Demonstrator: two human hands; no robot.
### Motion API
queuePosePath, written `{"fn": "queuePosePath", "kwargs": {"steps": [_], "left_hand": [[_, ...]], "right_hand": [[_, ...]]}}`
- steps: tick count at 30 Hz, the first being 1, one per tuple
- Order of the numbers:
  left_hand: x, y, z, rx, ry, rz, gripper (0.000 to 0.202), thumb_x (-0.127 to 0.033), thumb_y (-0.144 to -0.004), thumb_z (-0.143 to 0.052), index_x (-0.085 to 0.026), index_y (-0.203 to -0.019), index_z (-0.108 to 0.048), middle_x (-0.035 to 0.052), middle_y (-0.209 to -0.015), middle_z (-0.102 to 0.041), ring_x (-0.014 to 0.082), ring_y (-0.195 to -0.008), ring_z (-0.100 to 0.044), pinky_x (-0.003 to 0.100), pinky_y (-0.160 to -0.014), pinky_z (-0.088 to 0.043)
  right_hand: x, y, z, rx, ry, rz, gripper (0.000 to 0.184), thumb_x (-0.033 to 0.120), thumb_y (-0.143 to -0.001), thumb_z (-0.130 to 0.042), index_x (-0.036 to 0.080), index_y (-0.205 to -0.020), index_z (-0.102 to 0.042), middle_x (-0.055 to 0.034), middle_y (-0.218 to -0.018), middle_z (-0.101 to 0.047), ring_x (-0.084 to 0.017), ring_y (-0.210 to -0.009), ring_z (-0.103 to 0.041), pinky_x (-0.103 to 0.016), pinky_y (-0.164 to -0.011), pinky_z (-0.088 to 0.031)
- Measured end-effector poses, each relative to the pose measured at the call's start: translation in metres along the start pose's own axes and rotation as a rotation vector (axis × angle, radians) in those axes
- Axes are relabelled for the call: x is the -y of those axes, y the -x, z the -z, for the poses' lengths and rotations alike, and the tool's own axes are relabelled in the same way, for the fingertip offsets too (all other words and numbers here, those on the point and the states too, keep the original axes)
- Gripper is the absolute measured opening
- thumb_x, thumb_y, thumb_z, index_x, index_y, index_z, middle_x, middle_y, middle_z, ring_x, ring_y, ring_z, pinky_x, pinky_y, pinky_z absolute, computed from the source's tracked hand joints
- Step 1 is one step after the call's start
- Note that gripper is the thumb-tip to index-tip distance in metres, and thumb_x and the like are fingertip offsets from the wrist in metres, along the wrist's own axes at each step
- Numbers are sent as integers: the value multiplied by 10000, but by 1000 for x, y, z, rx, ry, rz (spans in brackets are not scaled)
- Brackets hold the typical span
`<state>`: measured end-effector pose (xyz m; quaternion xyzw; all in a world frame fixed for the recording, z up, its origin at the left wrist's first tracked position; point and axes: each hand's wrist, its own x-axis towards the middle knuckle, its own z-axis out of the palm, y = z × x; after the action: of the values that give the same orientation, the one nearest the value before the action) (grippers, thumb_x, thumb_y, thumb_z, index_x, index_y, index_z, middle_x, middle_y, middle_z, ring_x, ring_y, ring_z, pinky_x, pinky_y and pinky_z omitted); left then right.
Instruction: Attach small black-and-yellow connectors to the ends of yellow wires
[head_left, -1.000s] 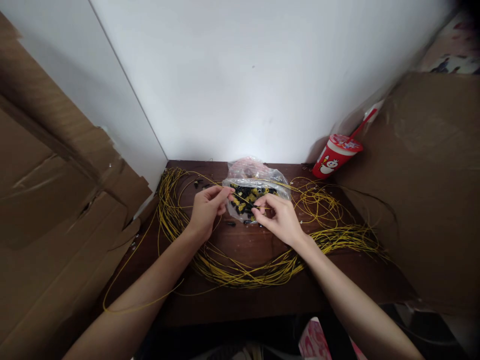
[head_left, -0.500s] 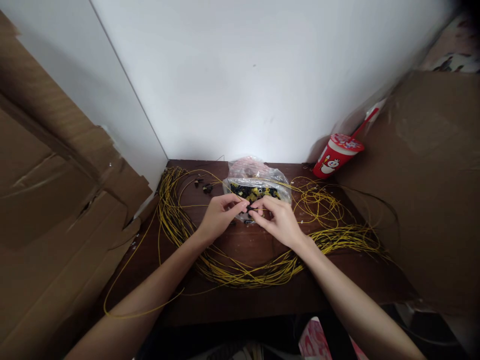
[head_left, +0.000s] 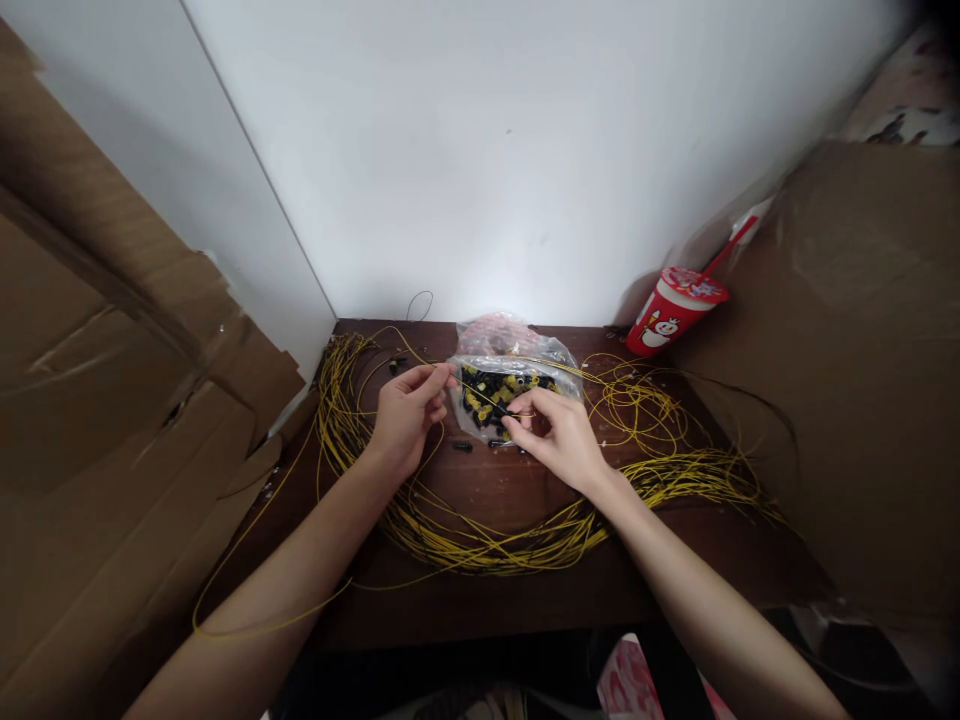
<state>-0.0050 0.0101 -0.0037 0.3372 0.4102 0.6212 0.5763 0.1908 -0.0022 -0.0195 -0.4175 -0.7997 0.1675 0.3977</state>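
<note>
Between thumb and forefinger my left hand [head_left: 409,415] pinches a thin yellow wire [head_left: 480,394], which runs down to the right toward my other hand. My right hand [head_left: 559,432] is closed on a small black connector piece [head_left: 507,414] at its fingertips, and the wire meets this piece. Just behind the hands lies a clear plastic bag [head_left: 551,350] full of small black and yellow parts [head_left: 487,395]. A large bundle of yellow and black wires [head_left: 487,555] curves around below the hands and up the left side.
Loose black pieces [head_left: 463,447] lie on the dark wooden table [head_left: 487,610]. Tangled yellow wire [head_left: 645,400] is at right. A red cup [head_left: 660,315] with a red straw leans at the back right. Cardboard [head_left: 90,400] stands at left, a brown box [head_left: 862,380] at right.
My left hand has moved left and slightly up, away from the right one, and a length of wire now stretches between them. My right hand has barely moved.
</note>
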Motion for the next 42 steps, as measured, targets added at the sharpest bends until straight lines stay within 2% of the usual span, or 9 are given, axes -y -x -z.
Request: {"fn": "queuePosePath", "kwargs": {"steps": [13,23,27,30,34,36,38,42], "left_hand": [[-8,-6,6,-178,150,-66,258,-238,-543,-828,-126,-734,-696,-7,-651,-589,29,-493,-413,142,-393,-268],[-7,-8,8,-214,210,-102,226,-211,-564,-826,-128,-729,-695,-8,-642,-576,30,-500,-418,134,-391,-284],[-8,-7,7,-231,237,-141,230,-224,-580,-825,-134,-739,-686,-17,-643,-564,27,-493,-418,130,-387,-294],[-6,-6,5,-158,231,-51,314,-295,-578,-837,-132,-796,-680,-23,-632,-559,25,-480,-426,129,-392,-307],[4,1,-2,105,40,136,368,-346,-606,-820,-123,-867,-688,15,-705,-621,39,-505,-468,152,-449,-378],[11,6,-5,237,-136,115,330,-361,-662,-778,-122,-876,-700,30,-721,-639,47,-501,-472,166,-454,-380],[16,9,-8,332,-314,37,262,-358,-719,-724,-128,-845,-711,25,-682,-644,44,-470,-453,176,-456,-376],[21,11,-10,378,-454,-45,183,-314,-738,-684,-135,-771,-709,26,-668,-671,50,-458,-463,190,-479,-399]], "right_hand": [[-1,1,-1,14,-6,0,85,268,-829,-572,187,-814,-592,26,-648,-541,-105,-568,-497,-230,-559,-388],[0,0,-1,15,-7,4,64,247,-821,-579,188,-795,-579,32,-649,-531,-100,-568,-493,-229,-561,-384],[-2,0,-1,20,-10,1,56,237,-825,-581,185,-842,-594,27,-669,-540,-102,-572,-493,-233,-569,-394],[-2,0,0,7,-28,14,53,209,-837,-573,182,-872,-603,10,-707,-561,-116,-622,-524,-237,-584,-411],[0,-1,0,-42,-77,12,63,170,-845,-568,177,-881,-620,-13,-746,-574,-128,-669,-553,-240,-590,-440],[1,-2,0,-61,-98,12,77,151,-836,-578,172,-885,-633,-21,-765,-586,-129,-673,-563,-250,-611,-461],[3,-2,-1,-69,-121,12,92,140,-826,-590,170,-892,-646,-27,-780,-608,-129,-670,-576,-262,-636,-480],[7,-2,-2,-58,-184,5,147,139,-821,-603,158,-956,-659,-37,-800,-670,-129,-662,-616,-278,-673,-508]]}}
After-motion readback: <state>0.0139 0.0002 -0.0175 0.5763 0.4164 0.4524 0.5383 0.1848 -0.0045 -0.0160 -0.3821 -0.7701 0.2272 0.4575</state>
